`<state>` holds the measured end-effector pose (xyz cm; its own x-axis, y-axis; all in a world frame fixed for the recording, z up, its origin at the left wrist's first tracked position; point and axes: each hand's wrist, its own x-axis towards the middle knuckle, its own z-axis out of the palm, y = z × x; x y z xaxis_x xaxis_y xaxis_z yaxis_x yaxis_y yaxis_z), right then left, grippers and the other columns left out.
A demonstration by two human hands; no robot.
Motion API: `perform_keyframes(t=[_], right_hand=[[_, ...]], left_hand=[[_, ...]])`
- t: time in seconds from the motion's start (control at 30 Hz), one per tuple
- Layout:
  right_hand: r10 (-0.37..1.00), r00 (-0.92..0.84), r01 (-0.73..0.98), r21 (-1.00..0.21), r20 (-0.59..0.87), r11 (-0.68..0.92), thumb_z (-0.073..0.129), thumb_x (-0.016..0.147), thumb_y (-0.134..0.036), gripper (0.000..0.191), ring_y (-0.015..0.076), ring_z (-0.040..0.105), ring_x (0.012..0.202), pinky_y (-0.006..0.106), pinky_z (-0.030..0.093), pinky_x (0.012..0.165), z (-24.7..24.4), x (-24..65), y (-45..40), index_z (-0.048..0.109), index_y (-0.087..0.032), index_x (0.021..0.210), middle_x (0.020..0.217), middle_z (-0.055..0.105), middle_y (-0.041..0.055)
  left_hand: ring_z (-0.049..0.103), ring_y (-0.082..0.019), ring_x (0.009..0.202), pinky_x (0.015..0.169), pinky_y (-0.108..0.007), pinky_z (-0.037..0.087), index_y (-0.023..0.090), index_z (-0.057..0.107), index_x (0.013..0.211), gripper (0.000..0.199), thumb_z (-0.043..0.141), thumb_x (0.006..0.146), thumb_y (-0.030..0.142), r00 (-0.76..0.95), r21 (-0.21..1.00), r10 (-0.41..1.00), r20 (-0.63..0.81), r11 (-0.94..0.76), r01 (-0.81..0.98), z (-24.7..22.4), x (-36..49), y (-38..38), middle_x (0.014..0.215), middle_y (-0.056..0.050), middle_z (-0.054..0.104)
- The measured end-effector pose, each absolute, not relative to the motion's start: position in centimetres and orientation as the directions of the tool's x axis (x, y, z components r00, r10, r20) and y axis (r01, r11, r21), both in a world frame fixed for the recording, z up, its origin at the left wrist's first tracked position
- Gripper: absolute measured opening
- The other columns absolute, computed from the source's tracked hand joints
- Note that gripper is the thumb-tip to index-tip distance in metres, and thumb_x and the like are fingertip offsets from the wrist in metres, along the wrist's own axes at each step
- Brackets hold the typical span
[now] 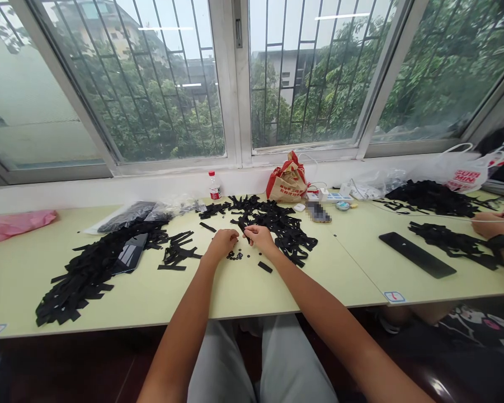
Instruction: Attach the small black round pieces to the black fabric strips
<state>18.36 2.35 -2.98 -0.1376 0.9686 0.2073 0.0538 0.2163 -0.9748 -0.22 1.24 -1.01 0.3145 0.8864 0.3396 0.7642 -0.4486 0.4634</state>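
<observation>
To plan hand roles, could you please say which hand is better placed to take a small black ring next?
Probably the left hand: it is nearer the rings; the right hand pinches a black strip.

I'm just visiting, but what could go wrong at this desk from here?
The small rings lie loose by the left hand, so a brush of the wrist might scatter them.
The strip in the fingertips of the right hand could slip and be hard to pick out among similar black ones.
The phone lies against the left pile; tugging there might shift it.
</observation>
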Motion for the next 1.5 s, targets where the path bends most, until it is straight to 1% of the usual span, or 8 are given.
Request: perform_keyframes(t=[0.2,0.3,0.4,0.53,0.7,0.93,1.2,1.5], right_hand=[[0.976,-0.138,-0.088,-0.984,0.169,0.158,0.069,0.075,-0.039,0.028,0.0091,0.051,0.049,0.024,0.040,0.050,-2.8,18.6,2.3,0.070,-0.016,0.090,0.082,0.073,0.0059],[0.969,-0.143,-0.086,-0.978,0.202,0.191,0.068,0.076,-0.041,0.027,0.0094,0.051,0.051,0.024,0.040,0.051,-2.7,18.6,2.2,0.071,-0.016,0.088,0.082,0.072,0.0050],[0.970,-0.116,-0.055,-0.976,0.215,0.210,0.068,0.075,-0.040,0.026,0.0094,0.051,0.051,0.024,0.041,0.053,-2.7,18.7,2.3,0.071,-0.016,0.087,0.081,0.072,0.0046],[0.976,-0.069,-0.020,-0.978,0.207,0.206,0.065,0.075,-0.038,0.024,0.0088,0.047,0.049,0.024,0.038,0.051,-2.7,18.8,2.5,0.071,-0.016,0.084,0.077,0.070,0.0033],[0.976,-0.085,0.035,-0.979,0.199,0.203,0.063,0.076,-0.037,0.024,0.0086,0.046,0.049,0.023,0.038,0.049,-2.4,18.8,2.2,0.070,-0.016,0.084,0.076,0.070,0.0031],[0.980,-0.087,0.073,-0.980,0.180,0.187,0.063,0.076,-0.038,0.026,0.0090,0.047,0.051,0.022,0.037,0.048,-2.2,18.8,2.0,0.071,-0.016,0.087,0.080,0.071,0.0044],[0.976,-0.099,0.073,-0.976,0.195,0.203,0.062,0.077,-0.037,0.024,0.0094,0.047,0.051,0.023,0.039,0.051,-1.9,19.0,1.8,0.071,-0.016,0.084,0.077,0.069,0.0031],[0.972,-0.137,0.121,-0.970,0.192,0.209,0.062,0.077,-0.037,0.024,0.0094,0.048,0.050,0.023,0.040,0.052,-2.9,18.7,2.3,0.072,-0.017,0.085,0.076,0.070,0.0020]], left_hand=[[0.070,-0.021,0.075,0.074,-0.035,0.056,0.016,0.070,0.096,0.023,0.068,0.077,0.028,0.066,0.885,0.953,0.295,-0.299,0.356,-1.1,0.6,1.5,0.085,-0.008,0.075],[0.069,-0.020,0.074,0.073,-0.035,0.056,0.015,0.068,0.101,0.032,0.072,0.073,0.031,0.047,0.946,0.969,0.242,-0.246,0.211,-1.0,0.9,1.7,0.086,-0.009,0.075],[0.067,-0.019,0.073,0.072,-0.032,0.053,0.016,0.071,0.094,0.022,0.068,0.075,0.029,0.049,0.876,0.957,0.286,-0.282,0.392,-1.1,0.6,1.7,0.082,-0.006,0.074],[0.064,-0.018,0.072,0.071,-0.029,0.049,0.019,0.074,0.085,0.017,0.060,0.076,0.019,0.066,0.668,0.948,0.311,-0.267,0.694,-1.4,-0.3,1.6,0.079,-0.004,0.072],[0.064,-0.019,0.078,0.075,-0.031,0.050,0.020,0.077,0.084,0.024,0.053,0.077,0.016,0.239,0.506,0.921,0.309,-0.371,0.779,-1.4,-0.8,1.4,0.090,-0.006,0.071],[0.065,-0.020,0.088,0.083,-0.031,0.051,0.019,0.077,0.087,0.033,0.047,0.074,0.012,0.290,0.574,0.925,0.246,-0.380,0.726,-0.5,-1.6,1.3,0.098,-0.005,0.073],[0.064,-0.019,0.083,0.075,-0.027,0.052,0.021,0.077,0.087,0.025,0.057,0.072,0.022,0.386,0.576,0.918,0.088,-0.363,0.732,0.7,-2.5,0.6,0.106,-0.006,0.068],[0.063,-0.019,0.077,0.070,-0.029,0.051,0.021,0.076,0.085,0.023,0.063,0.076,0.036,0.397,0.587,0.908,0.133,-0.395,0.707,0.5,-2.0,0.5,0.100,-0.008,0.067]])
